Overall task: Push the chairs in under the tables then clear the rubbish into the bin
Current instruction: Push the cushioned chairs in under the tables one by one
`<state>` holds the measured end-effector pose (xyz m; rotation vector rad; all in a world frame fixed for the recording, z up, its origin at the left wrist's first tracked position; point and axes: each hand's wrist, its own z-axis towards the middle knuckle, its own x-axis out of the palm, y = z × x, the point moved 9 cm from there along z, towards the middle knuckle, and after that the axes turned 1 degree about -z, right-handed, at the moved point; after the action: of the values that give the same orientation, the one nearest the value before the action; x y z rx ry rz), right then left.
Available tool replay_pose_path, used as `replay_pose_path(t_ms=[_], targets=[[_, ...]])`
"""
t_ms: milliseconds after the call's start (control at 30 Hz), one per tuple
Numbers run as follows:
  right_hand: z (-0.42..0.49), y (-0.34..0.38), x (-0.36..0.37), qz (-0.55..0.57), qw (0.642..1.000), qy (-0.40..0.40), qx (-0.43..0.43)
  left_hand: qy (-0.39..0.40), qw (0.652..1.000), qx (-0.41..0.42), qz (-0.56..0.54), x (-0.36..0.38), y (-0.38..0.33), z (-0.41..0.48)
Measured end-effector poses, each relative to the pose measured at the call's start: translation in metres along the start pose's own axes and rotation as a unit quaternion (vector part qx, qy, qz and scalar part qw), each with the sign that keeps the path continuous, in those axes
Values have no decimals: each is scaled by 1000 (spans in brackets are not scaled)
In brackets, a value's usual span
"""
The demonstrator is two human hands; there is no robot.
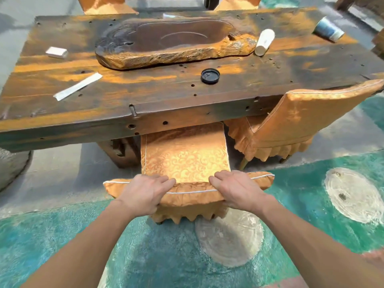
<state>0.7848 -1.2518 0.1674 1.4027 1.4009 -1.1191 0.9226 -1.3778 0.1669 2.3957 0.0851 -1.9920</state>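
Gripping the backrest top of the chair (187,159), left hand (145,194) and right hand (236,192) side by side

Seat front of near chair (185,159) hidden under table (62,121); far chairs (104,5) cropped at top.

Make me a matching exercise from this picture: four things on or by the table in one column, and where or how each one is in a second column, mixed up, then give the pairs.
Things
1. black lid
2. blue cup
3. long white wrapper
4. near chair

Places or states
A. gripped at its back by the left hand and the right hand
B. lying on its side at the far right corner of the table
C. flat, just in front of the carved wooden tray
D. flat, near the table's left front edge

Pairs: 1-C, 2-B, 3-D, 4-A
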Motion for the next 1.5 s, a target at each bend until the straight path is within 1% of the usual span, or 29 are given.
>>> replay_pose_path(t_ms=[100, 200, 333, 500, 667, 767, 867, 1000, 1233, 1333, 1500], targets=[[23, -38, -2, 3, 1000, 8, 14, 10, 1000, -16, 12, -7, 18, 34], [47, -71, -10, -2, 1000, 7, 27, 9, 1000, -28, 0, -14, 40, 67], [78, -111, -21, 0, 996, 6, 85, -1, 1000, -28, 2, -23, 71, 106], [99, -156, -33, 13, 986, 19, 166, -22, 999, -30, 3, -38, 89, 143], [131, -197, -38, 14, 989, 22, 144, -7, 999, -47, 11, -39, 112, 181], [154, -217, -44, 8, 990, 1, 142, -15, 998, -56, 19, -45, 133, 203], [170, -231, -48, 10, 993, -7, 121, -11, 998, -52, 22, -47, 145, 218], [168, -230, -53, 22, 994, 1, 110, -1, 998, -55, 9, -52, 144, 219], [168, -230, -51, 41, 994, 7, 101, 10, 996, -93, -4, -50, 147, 218], [168, -231, -49, 43, 994, 4, 102, 5, 992, -126, -5, -52, 146, 216], [166, -231, -49, 36, 994, 4, 107, -22, 972, -233, 7, -52, 136, 209]])
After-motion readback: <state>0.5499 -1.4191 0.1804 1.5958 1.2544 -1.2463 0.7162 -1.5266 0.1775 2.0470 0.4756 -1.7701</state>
